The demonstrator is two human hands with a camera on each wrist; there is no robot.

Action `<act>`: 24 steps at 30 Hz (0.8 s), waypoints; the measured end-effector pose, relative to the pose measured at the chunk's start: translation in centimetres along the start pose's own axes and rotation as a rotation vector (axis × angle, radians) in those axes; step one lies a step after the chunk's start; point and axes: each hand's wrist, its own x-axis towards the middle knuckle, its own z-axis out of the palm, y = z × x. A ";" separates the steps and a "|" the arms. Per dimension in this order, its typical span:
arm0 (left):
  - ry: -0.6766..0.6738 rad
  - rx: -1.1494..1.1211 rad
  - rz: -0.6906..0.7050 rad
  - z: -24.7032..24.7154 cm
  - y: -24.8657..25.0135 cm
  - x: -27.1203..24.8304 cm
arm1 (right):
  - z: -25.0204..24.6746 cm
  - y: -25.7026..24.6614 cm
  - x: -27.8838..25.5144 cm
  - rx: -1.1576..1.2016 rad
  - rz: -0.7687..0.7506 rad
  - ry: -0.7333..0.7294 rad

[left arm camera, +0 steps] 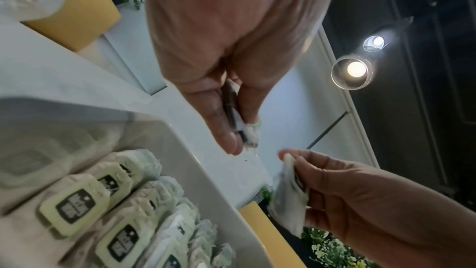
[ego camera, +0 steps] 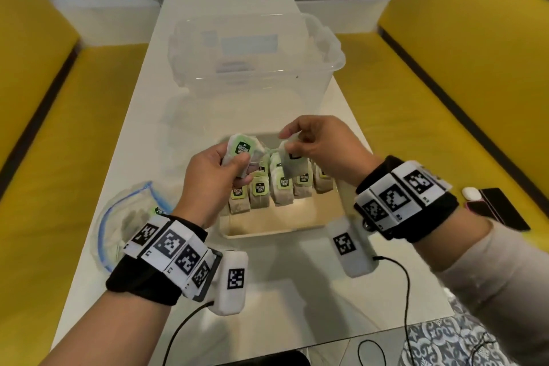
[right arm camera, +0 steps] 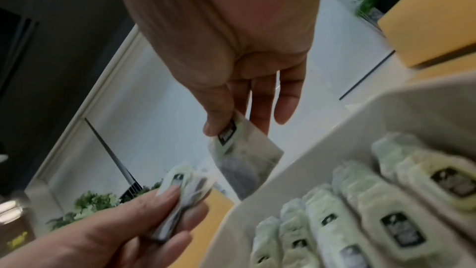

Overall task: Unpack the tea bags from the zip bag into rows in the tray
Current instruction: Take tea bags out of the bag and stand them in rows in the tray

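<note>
My left hand [ego camera: 237, 163] grips a small stack of green-labelled tea bags [ego camera: 242, 148] over the tray's back left. Just to its right, my right hand [ego camera: 292, 142] pinches a single tea bag [ego camera: 292, 162] by its top, and it hangs above the tray. The shallow beige tray [ego camera: 282, 229] holds a row of upright tea bags [ego camera: 282, 184] across its far half. The right wrist view shows the pinched bag [right arm camera: 244, 154] hanging beside the tray rim [right arm camera: 283, 180]. A clear zip bag [ego camera: 127, 217] with a blue seal lies on the table to the left, a few bags inside.
A clear plastic storage box [ego camera: 255, 62] stands right behind the tray on the white table. Yellow benches [ego camera: 445, 98] flank the table. A dark phone [ego camera: 499, 208] and a white earbud case [ego camera: 471, 192] lie on the right bench. Cables trail from both wrists.
</note>
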 end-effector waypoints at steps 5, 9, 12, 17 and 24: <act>0.015 -0.004 -0.046 -0.7 -0.9 0.0 | -2.2 1.7 1.2 -0.330 0.048 -0.175; 0.009 -0.026 -0.091 -1.0 -1.6 0.0 | -2.0 2.9 2.3 -0.659 0.051 -0.328; 0.014 -0.035 -0.113 -1.2 -2.1 0.0 | -1.2 3.6 3.4 -0.793 0.073 -0.460; 0.020 -0.041 -0.119 -1.2 -2.5 -0.1 | 0.0 3.7 4.9 -0.940 0.079 -0.629; 0.024 -0.037 -0.129 -1.1 -2.7 -0.1 | 1.3 3.6 6.5 -1.015 0.070 -0.740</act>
